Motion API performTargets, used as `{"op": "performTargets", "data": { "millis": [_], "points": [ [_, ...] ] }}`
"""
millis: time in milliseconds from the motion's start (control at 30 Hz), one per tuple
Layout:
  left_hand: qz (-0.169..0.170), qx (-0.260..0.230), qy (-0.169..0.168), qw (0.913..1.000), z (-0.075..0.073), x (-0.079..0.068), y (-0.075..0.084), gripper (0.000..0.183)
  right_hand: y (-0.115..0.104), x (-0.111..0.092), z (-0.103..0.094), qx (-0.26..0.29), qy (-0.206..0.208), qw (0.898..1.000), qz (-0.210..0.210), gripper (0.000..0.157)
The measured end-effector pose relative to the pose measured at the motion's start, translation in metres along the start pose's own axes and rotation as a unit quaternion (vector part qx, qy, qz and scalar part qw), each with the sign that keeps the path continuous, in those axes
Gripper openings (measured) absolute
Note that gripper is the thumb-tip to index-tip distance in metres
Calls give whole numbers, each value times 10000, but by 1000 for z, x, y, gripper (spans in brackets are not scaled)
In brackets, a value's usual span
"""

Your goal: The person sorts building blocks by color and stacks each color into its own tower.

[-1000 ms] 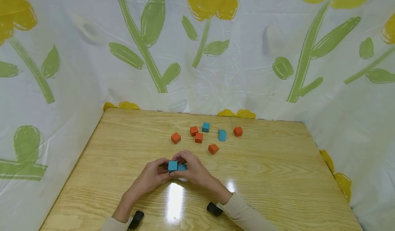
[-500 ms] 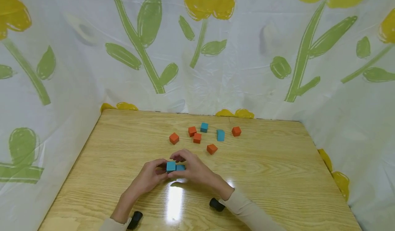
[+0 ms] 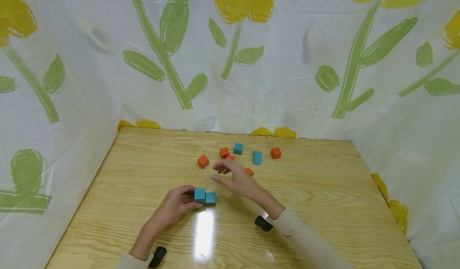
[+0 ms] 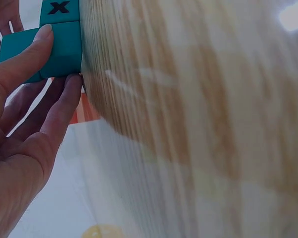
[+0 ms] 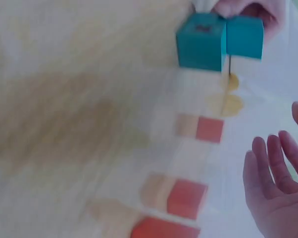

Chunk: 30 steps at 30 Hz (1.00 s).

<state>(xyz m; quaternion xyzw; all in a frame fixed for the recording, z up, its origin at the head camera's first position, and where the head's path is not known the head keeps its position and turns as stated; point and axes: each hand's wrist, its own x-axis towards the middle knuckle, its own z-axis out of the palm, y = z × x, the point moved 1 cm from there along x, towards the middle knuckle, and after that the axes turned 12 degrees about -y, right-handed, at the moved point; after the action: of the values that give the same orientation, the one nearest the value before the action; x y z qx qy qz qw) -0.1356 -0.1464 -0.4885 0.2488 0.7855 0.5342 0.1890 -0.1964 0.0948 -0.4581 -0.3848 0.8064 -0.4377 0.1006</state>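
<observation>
Head view shows the left hand (image 3: 176, 205) low in the frame, left of the middle, with its thumb and fingers pinching a stack of two blue blocks. The top blue block (image 3: 199, 193) sits on the bottom blue block (image 4: 62, 52), and in the left wrist view the thumb lies across both. A third blue block (image 3: 211, 199), with a black X on one side, stands on the table (image 3: 323, 205) and touches the stack.

The right hand (image 3: 240, 180) is in the air near the middle of the frame, up and to the right of the stack. Its fingers are a bit bent and hold nothing.

Just past that hand are more blocks. It hides part of one red block (image 3: 231, 157) and part of another red block (image 3: 249, 172). To the left is a red block (image 3: 203, 161), and farther back are a red block (image 3: 224, 152), a small blue block (image 3: 238, 148), a blue piece with a curved edge (image 3: 257, 158) and, farthest right, a red block (image 3: 276, 153).

Behind the table hangs a white cloth (image 3: 280, 81) with yellow flowers (image 3: 266, 13).
</observation>
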Motion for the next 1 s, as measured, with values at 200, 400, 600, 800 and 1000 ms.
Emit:
{"op": "performTargets", "data": {
  "millis": [200, 400, 600, 800, 1000],
  "points": [
    [-33, 8, 33, 10000, 0, -1, -1, 28, 7, 2, -21, -276, 325, 9990, 121, 23],
    [0, 2, -11, 10000, -1, -1, 0, 27, 16, 7, -39, -408, 597, 9972, 165, 22],
    [-73, 55, -27, 10000, 0, 0, -1, 28, 32, 11, -50, -376, 799, 9944, 584, 25],
    [-18, 190, -42, 9998, -1, 0, -1, 29, 46, 16, -59, -705, 964, 9889, 882, 28],
    [48, 183, -99, 9998, -3, -1, 0, 27, 54, 23, -64, -878, 702, 9859, 1238, 35]
  ]
}}
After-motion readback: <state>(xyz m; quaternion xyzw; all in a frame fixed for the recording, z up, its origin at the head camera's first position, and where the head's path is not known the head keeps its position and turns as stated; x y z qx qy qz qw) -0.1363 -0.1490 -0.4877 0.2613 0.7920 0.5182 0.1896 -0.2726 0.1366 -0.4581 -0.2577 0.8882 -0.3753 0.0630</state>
